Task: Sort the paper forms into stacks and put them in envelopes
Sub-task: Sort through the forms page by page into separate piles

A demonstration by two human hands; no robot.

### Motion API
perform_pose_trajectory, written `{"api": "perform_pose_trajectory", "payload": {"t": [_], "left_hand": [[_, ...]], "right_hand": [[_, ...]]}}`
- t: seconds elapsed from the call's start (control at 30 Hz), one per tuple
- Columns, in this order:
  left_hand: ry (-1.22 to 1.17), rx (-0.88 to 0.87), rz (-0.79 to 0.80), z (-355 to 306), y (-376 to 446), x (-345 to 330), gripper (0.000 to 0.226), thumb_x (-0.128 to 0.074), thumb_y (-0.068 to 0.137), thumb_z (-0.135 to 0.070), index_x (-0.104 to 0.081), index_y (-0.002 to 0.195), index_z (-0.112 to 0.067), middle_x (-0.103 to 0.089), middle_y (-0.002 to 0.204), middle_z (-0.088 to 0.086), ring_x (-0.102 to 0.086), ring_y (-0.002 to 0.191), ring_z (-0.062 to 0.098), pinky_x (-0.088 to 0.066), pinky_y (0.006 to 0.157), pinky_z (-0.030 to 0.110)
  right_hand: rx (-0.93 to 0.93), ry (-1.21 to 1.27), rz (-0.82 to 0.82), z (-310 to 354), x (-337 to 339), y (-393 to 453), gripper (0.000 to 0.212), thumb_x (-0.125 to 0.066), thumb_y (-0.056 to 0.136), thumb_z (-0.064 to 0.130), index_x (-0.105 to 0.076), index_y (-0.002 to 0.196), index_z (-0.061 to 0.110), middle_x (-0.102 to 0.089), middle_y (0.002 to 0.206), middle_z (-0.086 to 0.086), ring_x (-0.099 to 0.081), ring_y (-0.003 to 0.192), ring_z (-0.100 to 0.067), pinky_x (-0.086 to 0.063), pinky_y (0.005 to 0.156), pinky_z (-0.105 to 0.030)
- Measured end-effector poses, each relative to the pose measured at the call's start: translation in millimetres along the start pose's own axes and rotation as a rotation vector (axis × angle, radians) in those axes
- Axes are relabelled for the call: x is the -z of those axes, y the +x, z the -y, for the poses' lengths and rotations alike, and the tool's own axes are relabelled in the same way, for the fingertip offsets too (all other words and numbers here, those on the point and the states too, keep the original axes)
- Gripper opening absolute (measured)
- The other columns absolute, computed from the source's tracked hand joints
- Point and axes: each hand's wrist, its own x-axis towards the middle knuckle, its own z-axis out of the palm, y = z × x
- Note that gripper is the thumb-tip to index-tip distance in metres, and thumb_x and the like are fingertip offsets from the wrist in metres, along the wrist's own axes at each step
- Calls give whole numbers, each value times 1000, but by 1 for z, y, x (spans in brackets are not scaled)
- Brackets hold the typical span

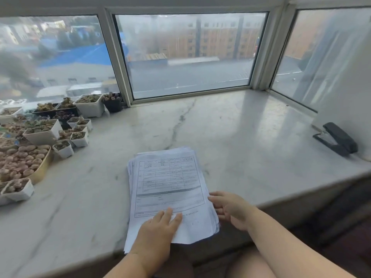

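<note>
A thick stack of printed paper forms lies on the marble windowsill, its near end hanging a little over the front edge. My left hand rests flat on the stack's lower part, fingers straight. At the stack's right edge, my right hand touches the side of the sheets with relaxed fingers. No envelope is in view.
Several small white pots of succulents and a tray of pebble-like plants crowd the sill's left side. A black stapler lies at the right, beside a white wall. Windows close off the back.
</note>
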Motion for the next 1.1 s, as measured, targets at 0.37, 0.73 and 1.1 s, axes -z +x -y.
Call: {"api": "perform_pose_trajectory", "payload": {"t": [0.37, 0.73, 1.1], "left_hand": [[-540, 80, -64, 1, -3, 10, 82, -35, 58, -92, -46, 129, -51, -29, 144, -30, -22, 132, -14, -5, 103, 0], [-582, 4, 55, 1, 8, -3, 70, -30, 58, -88, -37, 122, -60, -14, 142, -34, -3, 134, -17, 19, 107, 14], [-1159, 204, -215, 7, 5, -6, 18, -60, 81, -44, -71, 84, -31, -73, 83, -13, -65, 85, 2, -34, 100, 11]], "right_hand": [[-8, 107, 156, -33, 1, -13, 27, -53, 93, -3, -68, 111, 10, -75, 104, -2, -71, 81, -10, -54, 69, -20], [7, 97, -44, -38, -19, -7, 14, -64, 92, 9, -71, 104, 9, -77, 93, -5, -72, 80, -13, -52, 63, -19], [-16, 169, 13, -39, -10, -9, 18, -57, 95, 7, -69, 108, 6, -75, 91, -5, -69, 69, -9, -53, 58, -18]]}}
